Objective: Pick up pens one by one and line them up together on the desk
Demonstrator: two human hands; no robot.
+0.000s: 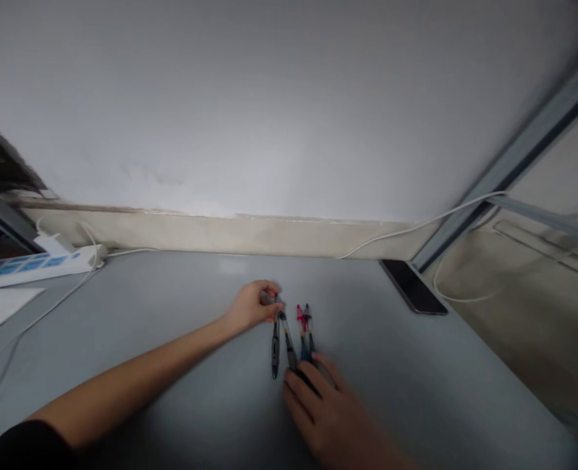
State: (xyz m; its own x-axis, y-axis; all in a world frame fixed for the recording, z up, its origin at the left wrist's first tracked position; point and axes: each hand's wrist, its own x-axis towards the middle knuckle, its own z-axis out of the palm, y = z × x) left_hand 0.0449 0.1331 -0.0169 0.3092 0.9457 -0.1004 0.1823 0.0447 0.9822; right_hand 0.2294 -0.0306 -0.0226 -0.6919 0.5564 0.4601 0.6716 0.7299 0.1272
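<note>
My left hand [252, 307] comes in from the left, thumb and fingers closed around the top end of a black pen [275, 352]. Right beside it a second black pen [289, 341] lies slanted, its top close to my left thumb. Farther right are a pen with a red clip [301, 318] and another dark clear-barrelled pen [310, 326], side by side and nearly touching. My right hand [325, 408], a little blurred, has its bent fingers over the near ends of these three pens. Those lower ends are partly hidden under the fingertips.
A black phone [413, 286] lies at the table's right edge. On the left are a white power strip [49, 264] with a plug and cable, and a white flat item [5, 307]. The grey table [171, 287] meets the wall behind; a metal post [465, 202] rises at right.
</note>
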